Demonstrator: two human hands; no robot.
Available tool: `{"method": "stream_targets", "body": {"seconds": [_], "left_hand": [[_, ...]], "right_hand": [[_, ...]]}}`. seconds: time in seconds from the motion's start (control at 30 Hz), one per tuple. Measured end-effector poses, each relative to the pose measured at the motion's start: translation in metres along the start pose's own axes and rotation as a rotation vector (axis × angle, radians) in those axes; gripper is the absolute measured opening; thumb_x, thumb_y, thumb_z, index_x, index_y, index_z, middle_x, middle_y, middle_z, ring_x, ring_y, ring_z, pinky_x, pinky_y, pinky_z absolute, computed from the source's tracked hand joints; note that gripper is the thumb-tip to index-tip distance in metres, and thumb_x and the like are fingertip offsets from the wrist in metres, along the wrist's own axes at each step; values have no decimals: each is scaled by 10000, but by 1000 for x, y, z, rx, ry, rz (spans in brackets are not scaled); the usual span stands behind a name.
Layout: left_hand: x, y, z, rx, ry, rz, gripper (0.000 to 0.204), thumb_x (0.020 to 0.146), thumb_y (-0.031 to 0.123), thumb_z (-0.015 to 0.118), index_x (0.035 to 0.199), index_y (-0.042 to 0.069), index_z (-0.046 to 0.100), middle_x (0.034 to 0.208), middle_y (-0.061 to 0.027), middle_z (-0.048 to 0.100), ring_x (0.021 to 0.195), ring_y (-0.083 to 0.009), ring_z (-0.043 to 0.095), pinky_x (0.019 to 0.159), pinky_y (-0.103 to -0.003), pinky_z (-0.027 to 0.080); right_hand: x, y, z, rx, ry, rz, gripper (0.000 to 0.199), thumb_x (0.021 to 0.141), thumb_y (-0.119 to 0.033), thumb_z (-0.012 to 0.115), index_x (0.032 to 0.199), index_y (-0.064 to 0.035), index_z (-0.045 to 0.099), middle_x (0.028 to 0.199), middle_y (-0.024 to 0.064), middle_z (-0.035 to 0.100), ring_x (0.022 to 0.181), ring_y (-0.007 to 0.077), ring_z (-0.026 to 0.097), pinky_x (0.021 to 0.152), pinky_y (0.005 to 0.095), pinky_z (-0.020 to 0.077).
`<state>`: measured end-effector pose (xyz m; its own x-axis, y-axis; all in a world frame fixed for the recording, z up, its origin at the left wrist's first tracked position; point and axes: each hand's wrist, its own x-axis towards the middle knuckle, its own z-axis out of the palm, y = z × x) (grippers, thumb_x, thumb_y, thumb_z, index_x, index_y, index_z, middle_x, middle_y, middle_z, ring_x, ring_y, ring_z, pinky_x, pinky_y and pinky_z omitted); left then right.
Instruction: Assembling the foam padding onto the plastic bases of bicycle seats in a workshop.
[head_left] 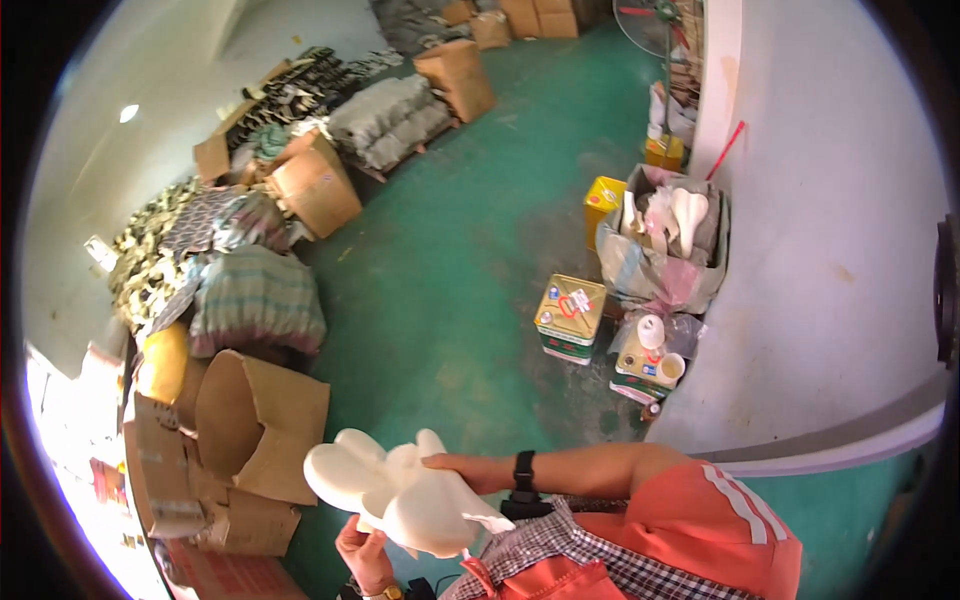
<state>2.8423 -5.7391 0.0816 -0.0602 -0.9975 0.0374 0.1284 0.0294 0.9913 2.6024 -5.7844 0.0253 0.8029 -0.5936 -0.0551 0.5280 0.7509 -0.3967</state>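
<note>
In front of my body is a bundle of white, saddle-shaped foam pads (pixel 385 490), with rounded lobes pointing different ways. My right hand (pixel 458 470), a black band at its wrist, grips the bundle from its right side; part of the fingers is hidden behind the foam. Below the bundle, my left hand (pixel 367 553), with a watch at the wrist, has its fingers bent and pinching at the lower edge of a pad. How many pads there are cannot be made out, as they overlap.
An open carton (pixel 285 430) stands at the left, near a large striped sack (pixel 258 300). On the green floor to the right are a square tin (pixel 570 312), a second tin with a white bottle (pixel 650 333), and a plastic-lined box (pixel 655 270) holding similar white pads. A fan (pixel 645 20) stands farther off.
</note>
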Motion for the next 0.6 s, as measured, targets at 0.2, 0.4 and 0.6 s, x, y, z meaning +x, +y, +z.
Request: {"method": "stream_targets", "body": {"seconds": [0.2,0.4,0.6], "left_hand": [[176,-21,35,97,-93,-104,197,663,-6,641,850,-65,625,776,-28,623,675,-87,539,626,-209,403],[344,-65,160,23,-673,-256,143,666,-18,629,809,-30,624,755,-23,612,691,-93,549,639,-235,434],[416,-79,361,-18,-1087,-260,108,733,-18,693,771,18,599,781,3,579,708,-76,533,623,-221,434]], "right_hand": [[40,-98,-68,110,130,-201,584,884,-468,517,1260,-27,441,1195,107,550,1065,184,547,945,320,434],[-22,-181,-111,312,387,-636,541,908,-379,515,1317,-50,381,1278,131,494,1134,221,519,1014,379,389],[-137,-249,-128,209,782,-1033,564,939,-466,333,1259,-19,461,1242,149,525,1083,264,549,941,388,431]]}}
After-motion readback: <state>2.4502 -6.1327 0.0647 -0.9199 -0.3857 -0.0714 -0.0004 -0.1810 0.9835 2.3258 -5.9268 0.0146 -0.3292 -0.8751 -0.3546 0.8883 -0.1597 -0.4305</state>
